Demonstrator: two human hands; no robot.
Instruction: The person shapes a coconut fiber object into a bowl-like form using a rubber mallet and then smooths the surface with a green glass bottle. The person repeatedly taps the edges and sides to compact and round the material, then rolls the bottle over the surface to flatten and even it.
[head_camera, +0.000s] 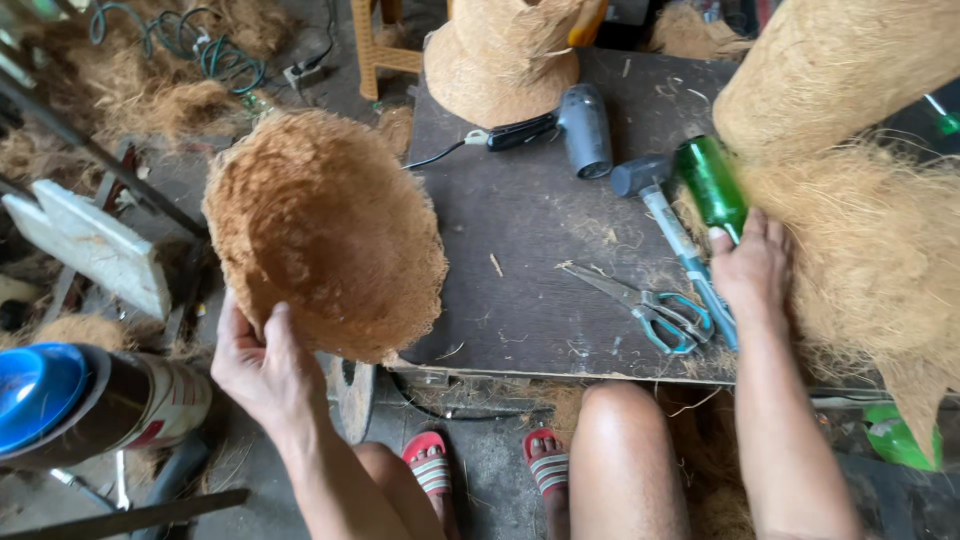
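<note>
Left hand (262, 365) is gripping the lower rim of a brown, bowl-shaped coconut-fibre basket liner (325, 235), fingers curled shut on it, holding it off the dark wooden worktop's (520, 250) left edge. Right hand (750, 268) is lying with loosely spread fingers on a loose fibre mass (880, 260) at the right edge, touching a green glass bottle (711, 185).

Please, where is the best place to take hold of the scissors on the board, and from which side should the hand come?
Probably by the teal loop handles of the scissors. They point toward the person, near the right hand, while the blades point up-left and away. Coming from the near edge of the dark board keeps fingers off the blades.
</note>
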